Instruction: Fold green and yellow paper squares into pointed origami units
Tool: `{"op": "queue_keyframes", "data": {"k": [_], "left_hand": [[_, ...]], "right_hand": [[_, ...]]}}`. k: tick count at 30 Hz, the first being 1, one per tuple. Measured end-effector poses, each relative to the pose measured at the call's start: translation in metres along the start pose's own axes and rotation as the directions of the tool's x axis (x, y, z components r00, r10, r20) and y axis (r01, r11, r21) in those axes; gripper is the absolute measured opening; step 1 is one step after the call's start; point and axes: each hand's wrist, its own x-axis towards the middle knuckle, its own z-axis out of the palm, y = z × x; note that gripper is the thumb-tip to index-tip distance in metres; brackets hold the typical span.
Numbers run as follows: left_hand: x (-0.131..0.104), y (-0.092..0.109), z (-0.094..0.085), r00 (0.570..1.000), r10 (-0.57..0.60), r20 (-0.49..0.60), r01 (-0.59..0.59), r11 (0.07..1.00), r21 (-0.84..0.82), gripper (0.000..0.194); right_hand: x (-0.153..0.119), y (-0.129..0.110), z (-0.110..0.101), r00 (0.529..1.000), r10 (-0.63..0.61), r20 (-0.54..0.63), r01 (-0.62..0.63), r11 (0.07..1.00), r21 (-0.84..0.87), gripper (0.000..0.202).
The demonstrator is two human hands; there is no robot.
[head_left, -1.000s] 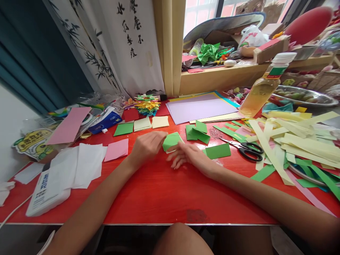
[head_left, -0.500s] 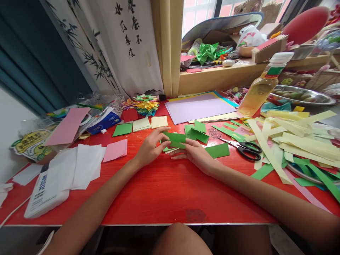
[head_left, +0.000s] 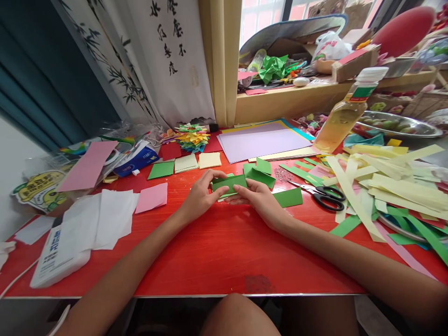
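- The left hand (head_left: 200, 197) pinches the left end of a green paper rectangle (head_left: 229, 184), its thumb lying on the near face and its fingers curled around the far side.
- The right hand (head_left: 261, 201) grips the right end of the same rectangle, thumb on the near face; some of its fingers are hidden.
- The green paper rectangle is between the two hands, around the middle of the red table (head_left: 196, 261), its long side running left to right.
- Pale and green paper edges show just beneath it; how many pieces lie there cannot be told.
- Loose green pieces (head_left: 259, 177) overlap just beyond the right hand, and another green rectangle (head_left: 289, 198) lies to its right.
- Farther right, black-handled scissors (head_left: 329, 199) lie with their blades pointing left, beside a heap of paper strips (head_left: 399, 186) in cream, green and pink.
- To the far left of the hands, a green square (head_left: 161, 170) and two cream stacks (head_left: 186, 163) sit in a row, with a pink square (head_left: 151, 197) nearer and farther left.
- Beyond them stands a pile of folded paper pieces (head_left: 192, 138), left of large lilac sheets (head_left: 262, 141).
- A bottle (head_left: 341, 119) with a white cap stands at the far right.
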Motion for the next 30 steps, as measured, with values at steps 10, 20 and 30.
{"op": "queue_keyframes", "data": {"k": [10, 20, 30], "left_hand": [[-0.0006, -0.0014, 0.0014, 1.0, -0.008, 0.008, 0.008, 1.0, -0.005, 0.025], [-0.0015, 0.0008, 0.0023, 1.0, 0.005, -0.01, -0.005, 1.0, 0.01, 0.023], [-0.0017, 0.0008, 0.0022, 1.0, 0.022, 0.01, -0.023, 0.999, 0.027, 0.023]], "right_hand": [[0.0014, 0.0025, -0.0034, 0.999, 0.02, -0.027, -0.021, 1.0, -0.021, 0.021], [0.0011, 0.0016, -0.0024, 1.0, 0.018, 0.001, -0.018, 0.999, -0.049, 0.02], [0.0016, 0.0035, -0.0042, 1.0, 0.017, -0.008, -0.018, 0.999, -0.049, 0.022]]}}
